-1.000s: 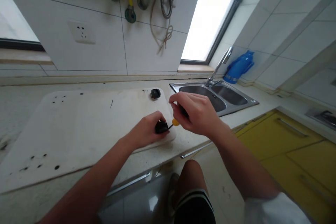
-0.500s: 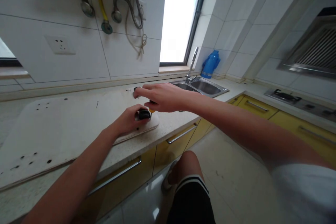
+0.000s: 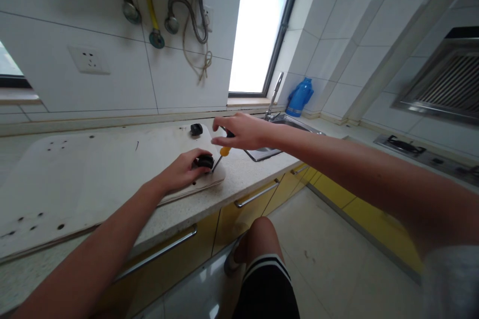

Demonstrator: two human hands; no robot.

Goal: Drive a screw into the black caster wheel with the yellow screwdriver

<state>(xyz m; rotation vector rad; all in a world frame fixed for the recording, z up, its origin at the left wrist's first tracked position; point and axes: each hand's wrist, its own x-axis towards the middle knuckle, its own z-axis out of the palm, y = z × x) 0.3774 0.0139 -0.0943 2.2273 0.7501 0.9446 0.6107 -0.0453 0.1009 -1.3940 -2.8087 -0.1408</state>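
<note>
Black part (image 3: 205, 161) half hidden under left hand (image 3: 182, 170); right hand (image 3: 243, 132) covers screwdriver (image 3: 225, 151).

The left grip (image 3: 183, 170) rests on the near right corner of a board (image 3: 105, 164), which lies flat on the surface (image 3: 247, 177). A part (image 3: 205, 161) sits on the board under this grip's fingertips. The right grip (image 3: 239, 132) is just right of and behind it. A screwdriver (image 3: 223, 152) slants down from it, and its tip appears to touch the part. A second part (image 3: 196, 129) lies on the board behind the left grip. The sink (image 3: 262, 153) is set into the surface right of the right grip, with the tap (image 3: 275, 92) and a jug (image 3: 299, 97) behind it. A hob (image 3: 402, 145) lies far right.
</note>
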